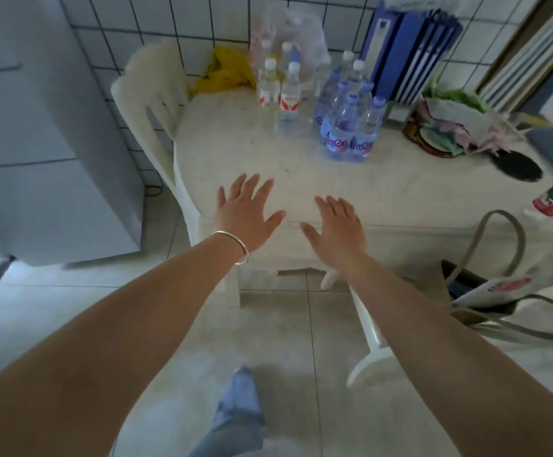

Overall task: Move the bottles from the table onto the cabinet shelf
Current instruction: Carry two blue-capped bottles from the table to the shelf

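Note:
Several clear water bottles stand upright at the back of a white table (pixel 235 153). One cluster has blue labels and caps (pixel 347 127); another, to its left, has red-and-white labels and white caps (pixel 280 90). My left hand (pixel 245 211), with a silver bangle on its wrist, hovers over the table's front edge with fingers spread and nothing in it. My right hand (pixel 337 225) is beside it, also spread and empty. Both hands are well short of the bottles.
A white plastic chair (pixel 146 100) stands left of the table and a grey cabinet (pixel 37 143) stands further left. Blue binders (pixel 410 51), a yellow bag (pixel 222 70), a bag of cloths (pixel 449 127) and a dark round object (pixel 515 166) lie on the table. A bag with handles (pixel 486 291) sits on the floor at right.

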